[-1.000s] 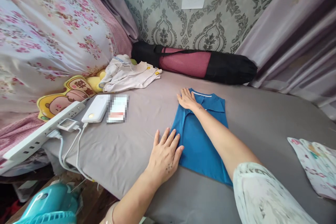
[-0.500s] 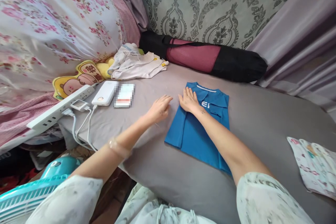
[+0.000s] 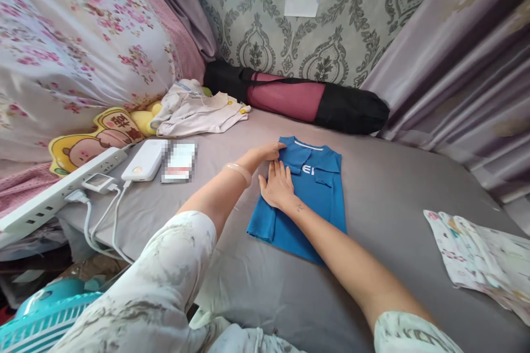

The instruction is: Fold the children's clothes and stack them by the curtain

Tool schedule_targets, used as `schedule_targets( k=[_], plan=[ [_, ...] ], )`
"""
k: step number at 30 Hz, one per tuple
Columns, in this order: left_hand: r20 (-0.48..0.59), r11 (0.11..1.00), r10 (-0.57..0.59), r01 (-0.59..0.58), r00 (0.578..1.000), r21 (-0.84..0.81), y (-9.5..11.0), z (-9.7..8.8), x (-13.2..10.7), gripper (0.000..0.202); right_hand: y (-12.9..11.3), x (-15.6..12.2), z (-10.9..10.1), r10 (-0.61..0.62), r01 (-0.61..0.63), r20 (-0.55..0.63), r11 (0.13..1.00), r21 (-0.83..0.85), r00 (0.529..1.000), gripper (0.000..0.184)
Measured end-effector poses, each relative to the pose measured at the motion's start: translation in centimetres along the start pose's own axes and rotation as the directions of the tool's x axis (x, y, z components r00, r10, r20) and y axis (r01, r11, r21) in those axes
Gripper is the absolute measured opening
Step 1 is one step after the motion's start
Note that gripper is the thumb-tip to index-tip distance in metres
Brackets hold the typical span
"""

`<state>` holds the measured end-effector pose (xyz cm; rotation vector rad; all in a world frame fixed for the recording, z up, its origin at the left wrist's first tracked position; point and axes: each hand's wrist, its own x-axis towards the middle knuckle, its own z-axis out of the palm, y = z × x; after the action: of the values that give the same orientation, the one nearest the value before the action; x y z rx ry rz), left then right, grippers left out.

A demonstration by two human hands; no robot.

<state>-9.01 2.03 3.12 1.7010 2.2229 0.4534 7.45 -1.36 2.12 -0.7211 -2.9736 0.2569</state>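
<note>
A blue shirt (image 3: 304, 220) with white lettering lies on the grey sheet, its sides and sleeves folded in over the middle. My left hand (image 3: 269, 152) is at the shirt's upper left edge, fingers curled and closed on the cloth by the shoulder; the fingertips are partly hidden. Just below it, my right hand (image 3: 278, 185) rests flat on the folded left side of the shirt, palm down, fingers stretched out.
A black and pink rolled bag (image 3: 285, 96) lies along the wall. On the left are pale clothes (image 3: 194, 113), a phone (image 3: 179, 162), a white power bank (image 3: 144, 160) and a power strip (image 3: 53, 190) with cables. Folded printed cloth (image 3: 476, 253) lies right; a turquoise fan (image 3: 49, 309) stands lower left.
My left hand has moved right and up from the bare sheet to the shirt's upper left edge. My right hand has slid down the shirt's left side. The view has shifted.
</note>
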Motion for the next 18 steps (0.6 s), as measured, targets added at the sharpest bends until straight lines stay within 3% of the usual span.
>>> schedule_targets(
  k=[4, 10, 14, 18],
  plan=[
    [0.036, 0.999, -0.03, 0.029, 0.999, 0.021, -0.2, 0.0, 0.0, 0.057, -0.2, -0.7, -0.5, 0.009, -0.009, -0.006, 1.0, 0.018, 1.0, 0.069],
    [-0.029, 0.997, 0.073, -0.072, 0.997, 0.035, -0.3, 0.1, -1.7, 0.047, -1.9, -4.9, -1.3, -0.16, 0.154, 0.052, 0.982, 0.107, 0.986, 0.07],
    [-0.036, 0.996, 0.09, -0.09, 0.995, 0.001, -0.4, 0.3, -2.6, 0.047, -2.5, -6.0, -1.0, -0.151, 0.139, 0.099, 0.982, 0.125, 0.984, 0.07],
    [-0.116, 0.997, 0.053, -0.058, 0.992, -0.044, -0.9, 0.4, -4.5, 0.046, -2.5, -6.6, -1.7, -0.169, 0.157, 0.076, 0.977, 0.146, 0.983, 0.068]
  ],
)
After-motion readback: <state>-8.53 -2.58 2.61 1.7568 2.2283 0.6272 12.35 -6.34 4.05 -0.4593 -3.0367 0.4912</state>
